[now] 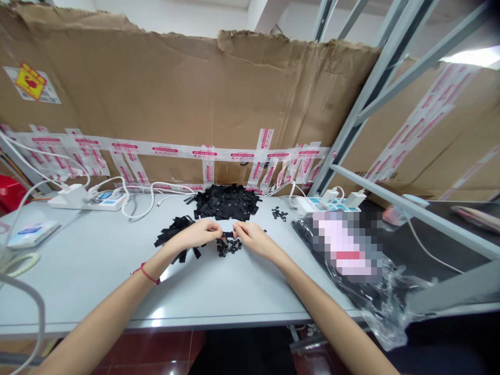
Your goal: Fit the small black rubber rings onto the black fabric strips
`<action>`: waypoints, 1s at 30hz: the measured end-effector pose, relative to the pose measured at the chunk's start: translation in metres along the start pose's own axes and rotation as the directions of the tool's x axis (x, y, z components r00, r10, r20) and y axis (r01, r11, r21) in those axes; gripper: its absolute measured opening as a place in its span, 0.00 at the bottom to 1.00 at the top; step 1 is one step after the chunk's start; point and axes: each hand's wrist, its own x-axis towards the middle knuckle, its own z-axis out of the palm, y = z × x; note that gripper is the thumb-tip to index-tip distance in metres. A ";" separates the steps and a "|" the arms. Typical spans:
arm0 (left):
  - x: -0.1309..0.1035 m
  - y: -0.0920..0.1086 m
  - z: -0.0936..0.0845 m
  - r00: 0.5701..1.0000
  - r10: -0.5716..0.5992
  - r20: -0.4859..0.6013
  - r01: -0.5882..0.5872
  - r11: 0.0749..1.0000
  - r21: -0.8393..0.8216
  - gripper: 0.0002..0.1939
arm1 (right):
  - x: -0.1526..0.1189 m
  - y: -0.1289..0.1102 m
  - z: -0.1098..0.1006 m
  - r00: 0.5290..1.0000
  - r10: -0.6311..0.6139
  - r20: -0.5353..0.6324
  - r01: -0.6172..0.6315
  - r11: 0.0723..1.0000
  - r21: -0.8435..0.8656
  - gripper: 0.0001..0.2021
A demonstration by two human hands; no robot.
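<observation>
A short black strip (228,235) is stretched between my two hands, just above the grey table (242,297). My left hand (203,233) pinches its left end, and my right hand (250,237) pinches the other end. Right below the strip lies a cluster of small black rings (229,247). Beside and partly behind my left hand is a loose pile of black strips (174,229). A larger heap of black pieces (226,202) sits behind both hands. Farther right there is a small group of black rings (279,214).
White power strips with cables stand at the back left (113,201) and back right (308,205). A clear plastic bag (390,291) with dark contents overhangs the right front edge. A white packet (33,234) lies far left. Cardboard (187,94) and a metal frame (351,125) rise behind.
</observation>
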 end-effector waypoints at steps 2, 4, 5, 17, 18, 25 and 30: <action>-0.006 0.003 -0.013 0.995 -0.034 -0.093 0.048 0.988 0.150 0.13 | 0.000 0.002 -0.010 0.997 0.055 -0.059 -0.060 0.994 -0.088 0.17; -0.014 0.004 -0.026 0.959 -0.095 -0.266 0.197 0.899 0.391 0.11 | 0.000 0.003 -0.020 0.985 0.131 -0.114 -0.151 0.969 -0.194 0.15; -0.018 0.004 -0.031 0.924 -0.103 -0.368 0.288 0.822 0.491 0.10 | 0.000 0.002 -0.025 0.974 0.178 -0.139 -0.208 0.946 -0.249 0.13; 0.039 -0.054 -0.007 0.852 0.399 -0.340 -0.064 0.722 0.688 0.15 | -0.002 -0.002 -0.037 0.877 0.438 -0.197 -0.473 0.716 -0.514 0.12; 0.045 -0.058 -0.004 0.846 0.429 -0.316 -0.100 0.711 0.696 0.15 | -0.002 -0.003 -0.036 0.878 0.432 -0.206 -0.472 0.712 -0.520 0.14; 0.071 -0.044 0.003 0.878 0.405 -0.257 -0.085 0.659 0.748 0.09 | 0.000 -0.007 -0.030 0.867 0.432 -0.248 -0.493 0.675 -0.548 0.15; 0.064 -0.027 0.002 0.830 0.386 -0.403 -0.088 0.803 0.589 0.05 | -0.001 -0.006 -0.025 0.929 0.251 -0.271 -0.354 0.817 -0.456 0.12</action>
